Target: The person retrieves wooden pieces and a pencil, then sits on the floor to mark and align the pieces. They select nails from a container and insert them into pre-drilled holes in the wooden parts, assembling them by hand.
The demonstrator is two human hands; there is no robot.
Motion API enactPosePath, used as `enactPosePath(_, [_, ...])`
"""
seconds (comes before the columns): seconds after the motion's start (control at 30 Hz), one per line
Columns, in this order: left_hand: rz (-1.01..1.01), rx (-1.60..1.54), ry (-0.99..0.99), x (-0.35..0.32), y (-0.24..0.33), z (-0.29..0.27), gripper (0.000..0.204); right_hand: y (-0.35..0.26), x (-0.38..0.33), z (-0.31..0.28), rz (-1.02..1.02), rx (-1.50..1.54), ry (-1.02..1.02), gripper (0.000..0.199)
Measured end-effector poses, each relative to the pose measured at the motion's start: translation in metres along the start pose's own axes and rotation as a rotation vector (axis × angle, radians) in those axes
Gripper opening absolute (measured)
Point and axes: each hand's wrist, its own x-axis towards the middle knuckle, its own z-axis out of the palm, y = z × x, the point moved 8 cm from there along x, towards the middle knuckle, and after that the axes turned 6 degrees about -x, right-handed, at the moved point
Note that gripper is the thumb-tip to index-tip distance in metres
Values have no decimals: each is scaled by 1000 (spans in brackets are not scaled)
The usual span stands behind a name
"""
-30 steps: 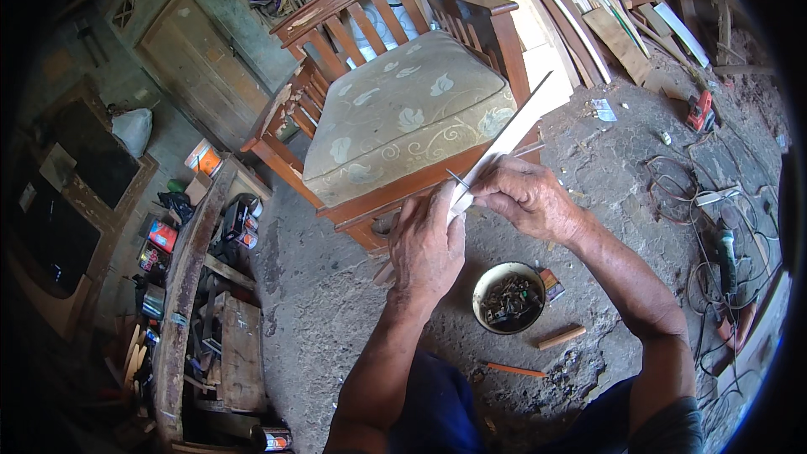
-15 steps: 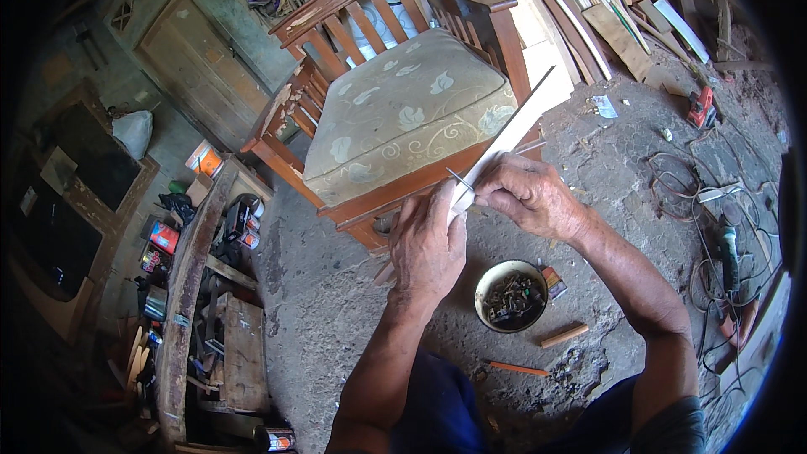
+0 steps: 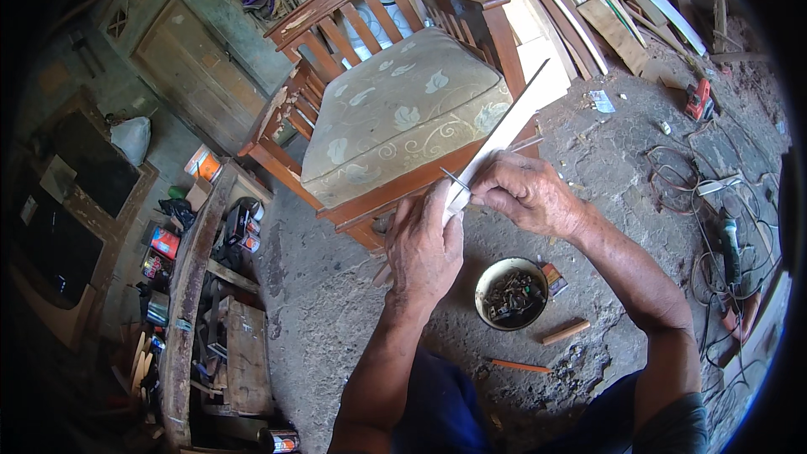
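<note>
My left hand (image 3: pixel 424 244) is closed around the near end of a long pale wooden strip (image 3: pixel 510 124), which tapers toward its far end and slants up to the right. On the strip's other side, my right hand (image 3: pixel 528 193) pinches a thin, dark, pointed metal piece (image 3: pixel 455 177) between thumb and fingers. It lies crosswise at the strip, close to my left fingers; whether it is a nail or a blade I cannot tell. Just beyond my hands stands a reddish-brown wooden armchair (image 3: pixel 395 199) with a floral cushion (image 3: pixel 403 105).
On the floor below my hands are a bowl of small metal bits (image 3: pixel 479 303), a small box (image 3: pixel 554 279), a short wooden stick (image 3: pixel 566 332) and an orange pencil (image 3: pixel 521 366). A power tool (image 3: pixel 730 248) and cords lie right. A cluttered wooden bench (image 3: pixel 192 286) stands left.
The view has shifted slightly. Both hands keep their grip on the strip and the metal piece, with hardly any movement between them.
</note>
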Motion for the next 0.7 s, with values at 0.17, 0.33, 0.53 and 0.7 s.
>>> enactPosePath(0.17, [5,12,-1,0,-1,1,49,3,-1,1,38,13,-15,10])
enactPosePath(0.33, [4,-4,3,0,-2,1,49,5,-1,2,38,26,-16,10])
enactPosePath(0.53, [7,9,2,-1,-3,2,50,5,-2,3,21,14,4,12])
enactPosePath(0.7, [25,1,15,-1,-3,1,49,5,-2,2,9,8,13,12])
